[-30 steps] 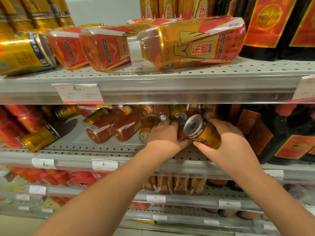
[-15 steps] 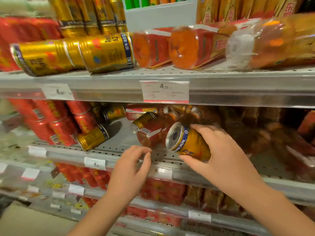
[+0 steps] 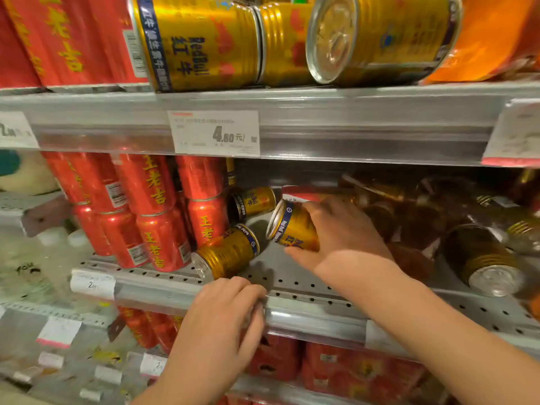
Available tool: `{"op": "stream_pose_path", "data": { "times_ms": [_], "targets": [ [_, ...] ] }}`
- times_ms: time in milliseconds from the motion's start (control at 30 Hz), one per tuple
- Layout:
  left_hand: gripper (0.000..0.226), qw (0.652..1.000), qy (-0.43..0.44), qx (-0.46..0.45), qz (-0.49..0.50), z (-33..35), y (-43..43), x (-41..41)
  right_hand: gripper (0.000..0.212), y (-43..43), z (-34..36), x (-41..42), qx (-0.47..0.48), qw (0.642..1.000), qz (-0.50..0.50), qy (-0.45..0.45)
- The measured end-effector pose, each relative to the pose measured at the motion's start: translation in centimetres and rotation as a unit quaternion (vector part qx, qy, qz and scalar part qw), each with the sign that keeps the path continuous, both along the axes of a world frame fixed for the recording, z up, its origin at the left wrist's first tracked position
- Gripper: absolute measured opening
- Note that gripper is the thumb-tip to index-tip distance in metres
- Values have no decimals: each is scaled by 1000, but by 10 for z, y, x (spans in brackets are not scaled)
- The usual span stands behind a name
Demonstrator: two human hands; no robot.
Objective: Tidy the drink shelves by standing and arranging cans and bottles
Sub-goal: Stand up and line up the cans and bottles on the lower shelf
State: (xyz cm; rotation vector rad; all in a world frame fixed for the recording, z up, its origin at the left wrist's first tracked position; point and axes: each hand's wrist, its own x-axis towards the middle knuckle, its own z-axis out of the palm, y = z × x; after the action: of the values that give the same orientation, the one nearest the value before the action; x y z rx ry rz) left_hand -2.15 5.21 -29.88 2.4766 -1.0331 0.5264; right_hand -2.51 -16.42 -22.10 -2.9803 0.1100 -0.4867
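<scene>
My right hand [image 3: 344,241] grips a gold Red Bull can [image 3: 292,226], tilted on its side just above the middle shelf [image 3: 306,290]. Another gold can [image 3: 226,252] lies on its side at the shelf's front, just left of the held one. A third gold can [image 3: 252,201] lies further back. My left hand [image 3: 222,323] rests with curled fingers on the shelf's front rail, just below the lying can, and holds nothing that I can see.
Red cans [image 3: 152,211] stand stacked on the left of the middle shelf. Dark bottles and a gold can [image 3: 485,264] lie toppled on the right. On the top shelf several gold cans [image 3: 204,42] lie on their sides. A price tag [image 3: 216,133] hangs on its rail.
The view has moved left and closer. My right hand carried the gold can leftward along the shelf. My left hand dropped from the cans to the shelf's front rail.
</scene>
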Motion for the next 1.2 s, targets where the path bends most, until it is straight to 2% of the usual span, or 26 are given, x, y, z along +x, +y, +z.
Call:
{"op": "stream_pose_path", "data": {
  "times_ms": [200,333,533,700,867,1000,1200],
  "targets": [
    [20,997,-64,-35,-8,-18,-4,7,72,21,-3,37,-51,998,-30,-23],
    [23,995,-88,-36,-20,-27,0,13,59,37,-10,55,-71,997,-35,-10],
    [27,990,-135,-38,-34,-33,2,19,64,39,-20,61,-64,997,-43,27],
    [27,989,-139,-46,-35,-34,1,18,58,43,-21,60,-83,996,-24,31],
    [26,989,-133,-55,-28,-32,-1,19,70,34,-19,54,-25,997,15,73],
    [25,992,-113,-58,-13,-28,-2,18,58,26,-20,43,48,998,39,26],
    [26,996,-69,-63,-1,-8,-16,12,51,7,-10,19,92,993,64,-21]
  ]
}}
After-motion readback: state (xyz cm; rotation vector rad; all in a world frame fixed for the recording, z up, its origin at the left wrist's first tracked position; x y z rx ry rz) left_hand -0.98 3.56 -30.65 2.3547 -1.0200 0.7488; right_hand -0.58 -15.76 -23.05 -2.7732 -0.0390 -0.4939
